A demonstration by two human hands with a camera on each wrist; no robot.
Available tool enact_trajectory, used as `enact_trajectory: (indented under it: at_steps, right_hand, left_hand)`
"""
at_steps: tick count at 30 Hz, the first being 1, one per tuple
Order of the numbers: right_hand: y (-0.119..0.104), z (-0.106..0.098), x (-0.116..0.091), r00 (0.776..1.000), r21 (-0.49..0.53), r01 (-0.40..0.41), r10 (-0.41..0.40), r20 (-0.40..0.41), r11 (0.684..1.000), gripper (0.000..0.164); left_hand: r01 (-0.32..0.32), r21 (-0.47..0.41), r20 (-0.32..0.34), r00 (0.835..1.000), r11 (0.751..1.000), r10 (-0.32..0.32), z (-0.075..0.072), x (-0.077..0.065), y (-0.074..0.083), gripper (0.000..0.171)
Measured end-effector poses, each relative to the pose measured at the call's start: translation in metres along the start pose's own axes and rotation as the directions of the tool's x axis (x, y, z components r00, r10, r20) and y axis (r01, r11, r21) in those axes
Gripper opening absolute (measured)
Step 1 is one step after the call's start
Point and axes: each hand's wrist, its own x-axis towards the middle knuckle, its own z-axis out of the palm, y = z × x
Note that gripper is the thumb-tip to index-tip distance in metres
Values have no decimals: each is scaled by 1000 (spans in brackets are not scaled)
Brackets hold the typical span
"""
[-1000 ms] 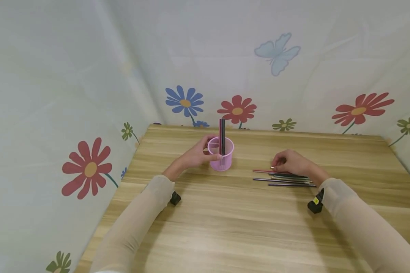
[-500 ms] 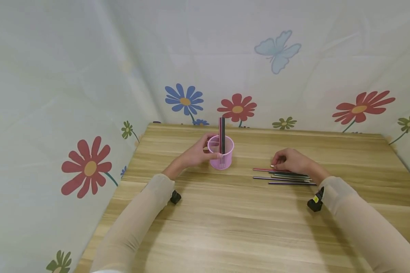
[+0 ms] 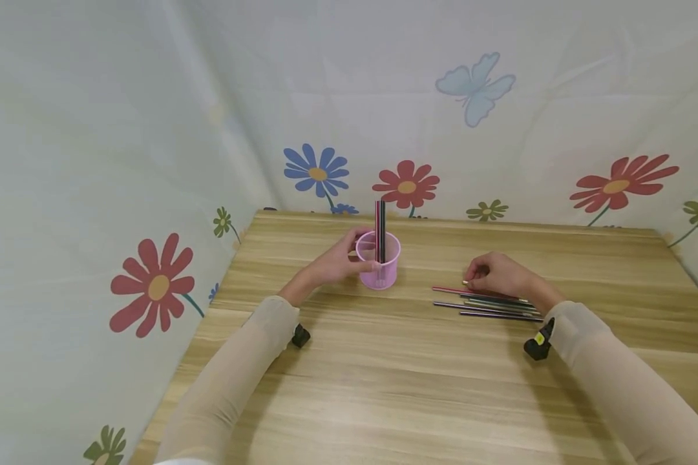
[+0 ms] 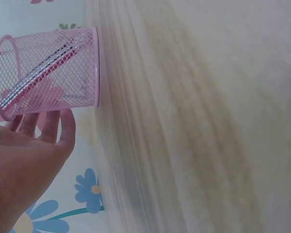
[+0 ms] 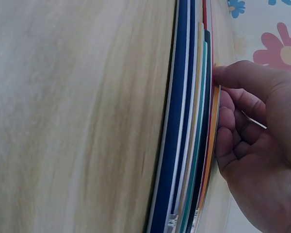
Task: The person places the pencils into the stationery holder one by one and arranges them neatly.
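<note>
My left hand [image 3: 333, 265] holds a pink mesh pencil cup [image 3: 387, 278] from its left side, thumb at the front and fingers behind. A few pencils [image 3: 380, 223], dark and red-striped, stand upright in the cup. At the right, my right hand [image 3: 499, 274] is over the far side of a row of pencils [image 3: 450, 303] lying on the table. The right wrist view shows its thumb and curled fingers pinching an orange pencil [image 5: 212, 131] at the row's edge. Beside that one lie red, green, yellow and dark blue pencils [image 5: 167, 145].
The wood-grain table [image 3: 349, 387] runs back to a white cloth backdrop [image 3: 372, 84] printed with flowers and a butterfly. A small black wrist camera [image 3: 300, 336] shows under the left sleeve, and another black camera [image 3: 537, 347] under the right.
</note>
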Motion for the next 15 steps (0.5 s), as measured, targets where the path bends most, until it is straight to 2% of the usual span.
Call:
enact_trajectory:
  at_steps: [5, 9, 15]
  right_hand:
    - [1, 1, 1, 1000, -19, 13, -14, -23, 1000, 7]
    - [-1, 1, 2, 998, -47, 21, -23, -54, 999, 6]
    - [-14, 1, 8, 992, -57, 67, -73, -102, 996, 5]
  left_hand:
    - [13, -2, -4, 1000, 1000, -13, 1, -1, 1, 83]
    - [1, -5, -2, 1000, 1000, -1, 0, 1, 3, 81]
    - [8, -9, 5, 1000, 1000, -8, 0, -1, 3, 81]
